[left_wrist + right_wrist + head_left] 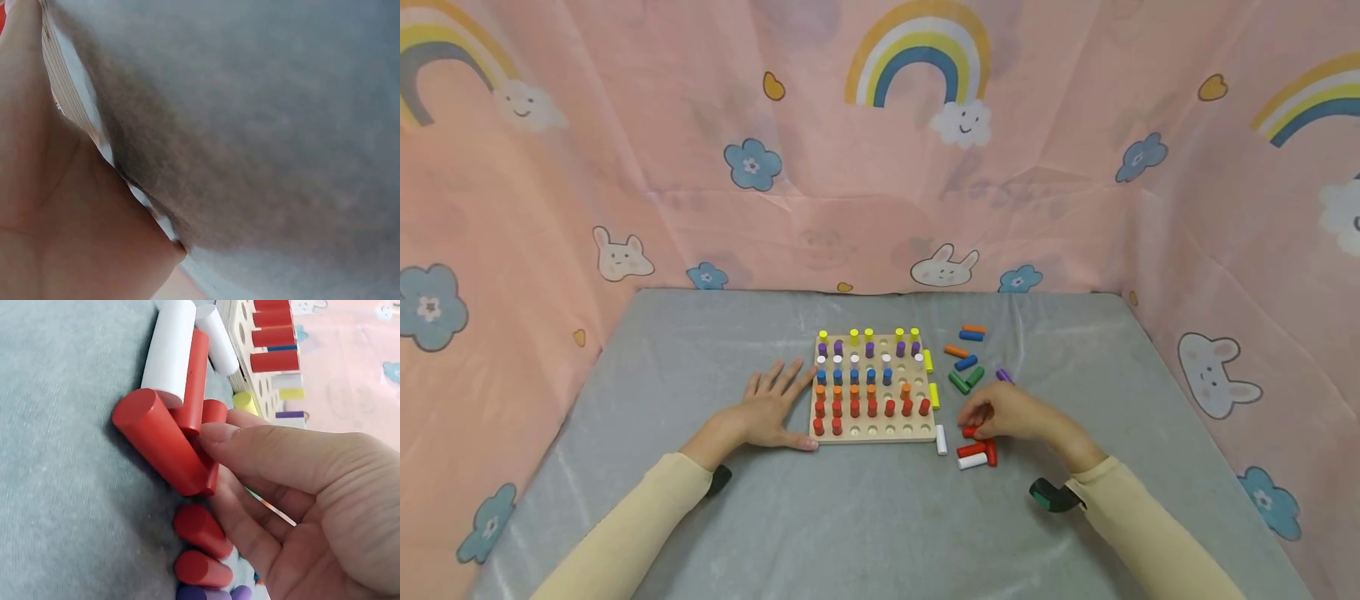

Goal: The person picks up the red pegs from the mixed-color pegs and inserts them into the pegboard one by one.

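presently, the right hand (1009,411) is right of the pegboard (882,437), with thumb and fingers pinching a red peg (970,432). the left hand (767,414) rests with fingers spread at the pegboard's left edge, thumb at its near left corner. near the right hand, right of the pegboard's near half, loose red pegs (972,450) and a white peg (973,461) lie close together. a second white peg (942,439) lies just beside the pegboard's near right corner; two yellow pegs (934,396) lie along its right edge. green pegs (958,382), a purple peg (1004,377), blue pegs (966,362) and orange pegs (957,352) lie right of the pegboard's far half. on the pegboard, standing pegs (872,408) are ranked by colour, yellow farthest; the nearest row carries two red, at its left end. a grey-covered table (850,517) bears everything; a pink printed cloth (850,217) hangs beyond the pegboard.
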`<state>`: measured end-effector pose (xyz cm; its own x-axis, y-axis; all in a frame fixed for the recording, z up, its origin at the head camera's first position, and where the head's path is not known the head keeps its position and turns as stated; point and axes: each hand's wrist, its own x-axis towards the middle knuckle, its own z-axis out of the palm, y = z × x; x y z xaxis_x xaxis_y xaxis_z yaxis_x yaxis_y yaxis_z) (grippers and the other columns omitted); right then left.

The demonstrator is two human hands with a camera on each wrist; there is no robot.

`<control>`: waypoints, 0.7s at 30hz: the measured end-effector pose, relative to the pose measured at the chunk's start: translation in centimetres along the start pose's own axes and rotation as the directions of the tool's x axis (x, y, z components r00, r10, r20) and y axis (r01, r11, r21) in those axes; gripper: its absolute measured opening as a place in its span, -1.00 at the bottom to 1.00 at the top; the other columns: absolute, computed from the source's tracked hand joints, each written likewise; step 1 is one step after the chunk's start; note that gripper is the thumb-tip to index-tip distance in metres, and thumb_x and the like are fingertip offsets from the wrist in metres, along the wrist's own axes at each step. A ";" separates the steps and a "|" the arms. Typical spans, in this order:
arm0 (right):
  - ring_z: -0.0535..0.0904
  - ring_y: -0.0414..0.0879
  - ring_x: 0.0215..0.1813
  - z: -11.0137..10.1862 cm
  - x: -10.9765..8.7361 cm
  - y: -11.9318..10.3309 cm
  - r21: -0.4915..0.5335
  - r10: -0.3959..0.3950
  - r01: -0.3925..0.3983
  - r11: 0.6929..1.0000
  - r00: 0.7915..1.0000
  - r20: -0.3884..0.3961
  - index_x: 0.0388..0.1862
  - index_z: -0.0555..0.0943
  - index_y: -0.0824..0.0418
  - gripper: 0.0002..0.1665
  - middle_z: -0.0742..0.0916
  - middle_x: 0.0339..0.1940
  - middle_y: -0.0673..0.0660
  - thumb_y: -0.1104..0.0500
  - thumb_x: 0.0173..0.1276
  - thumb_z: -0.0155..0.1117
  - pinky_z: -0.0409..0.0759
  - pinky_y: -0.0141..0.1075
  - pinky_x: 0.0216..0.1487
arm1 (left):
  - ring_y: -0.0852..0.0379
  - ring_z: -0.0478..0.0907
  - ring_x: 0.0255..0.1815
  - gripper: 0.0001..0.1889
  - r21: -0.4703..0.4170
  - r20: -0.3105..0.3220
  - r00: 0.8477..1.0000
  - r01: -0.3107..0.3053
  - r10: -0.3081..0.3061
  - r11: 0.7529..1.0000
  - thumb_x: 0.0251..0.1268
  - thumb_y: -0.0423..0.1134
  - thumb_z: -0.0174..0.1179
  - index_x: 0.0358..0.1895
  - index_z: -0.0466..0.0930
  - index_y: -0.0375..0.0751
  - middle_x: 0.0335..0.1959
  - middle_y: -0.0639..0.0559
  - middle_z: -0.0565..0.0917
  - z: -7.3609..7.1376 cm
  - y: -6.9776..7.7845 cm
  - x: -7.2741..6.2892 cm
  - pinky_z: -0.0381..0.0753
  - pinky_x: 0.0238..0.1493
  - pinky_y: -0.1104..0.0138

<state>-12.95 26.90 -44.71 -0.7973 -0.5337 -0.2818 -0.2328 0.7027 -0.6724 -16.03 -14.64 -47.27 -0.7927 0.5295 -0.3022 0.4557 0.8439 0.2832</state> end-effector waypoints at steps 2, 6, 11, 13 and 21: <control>0.59 -0.26 -0.31 0.1 0.2 0.0 -0.011 -0.008 0.008 1.000 1.000 0.005 -0.21 0.75 0.19 -0.79 0.77 -0.33 0.03 0.33 0.15 0.47 0.60 -0.45 -0.25 | -0.36 -0.33 0.64 0.28 -0.003 -0.003 1.000 0.000 0.000 1.000 -0.01 0.51 0.24 0.63 -0.30 0.01 0.66 -0.19 -0.27 0.0 0.0 0.0 -0.24 0.49 -0.38; 0.58 -0.25 -0.33 0.3 0.4 0.1 -0.013 -0.011 0.011 1.000 1.000 0.004 -0.23 0.75 0.18 -0.81 0.75 -0.36 0.03 0.33 0.15 0.47 0.59 -0.44 -0.28 | -0.36 -0.34 0.64 0.28 -0.006 -0.003 1.000 0.004 -0.004 1.000 -0.02 0.51 0.24 0.63 -0.30 0.02 0.66 -0.18 -0.27 0.0 0.0 -0.1 -0.25 0.49 -0.38; 0.57 -0.25 -0.33 0.5 0.4 0.1 -0.017 -0.004 0.004 1.000 1.000 -0.003 -0.24 0.74 0.14 -0.82 0.74 -0.38 0.00 0.31 0.15 0.46 0.59 -0.43 -0.27 | -0.36 -0.34 0.64 0.27 -0.005 -0.003 1.000 0.003 -0.003 1.000 -0.01 0.50 0.24 0.63 -0.31 0.02 0.66 -0.18 -0.27 0.0 -0.1 -0.1 -0.25 0.49 -0.38; 0.58 -0.25 -0.32 0.5 0.4 0.1 -0.019 -0.005 0.005 1.000 1.000 -0.010 -0.24 0.73 0.12 -0.82 0.73 -0.38 -0.03 0.29 0.16 0.46 0.59 -0.43 -0.26 | -0.35 -0.33 0.65 0.27 -0.002 -0.004 1.000 0.002 -0.002 1.000 0.00 0.50 0.24 0.63 -0.31 0.03 0.66 -0.18 -0.27 0.0 -0.1 -0.1 -0.25 0.49 -0.38; 0.56 -0.18 -0.30 1.0 0.7 -0.8 0.035 -0.036 0.039 0.999 0.996 -0.087 -0.21 0.66 0.14 -0.79 0.69 -0.35 0.03 0.28 0.17 0.45 0.59 -0.42 -0.23 | -0.36 -0.33 0.64 0.27 -0.026 -0.008 1.000 -0.002 0.002 1.000 0.00 0.48 0.27 0.63 -0.29 0.02 0.66 -0.19 -0.25 -0.1 0.0 -0.2 -0.26 0.48 -0.39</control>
<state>-12.80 25.49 -45.02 -0.8341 -0.5152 -0.1968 -0.2437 0.6644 -0.7065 -15.93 -14.76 -47.12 -0.7950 0.5305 -0.2942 0.4469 0.8402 0.3072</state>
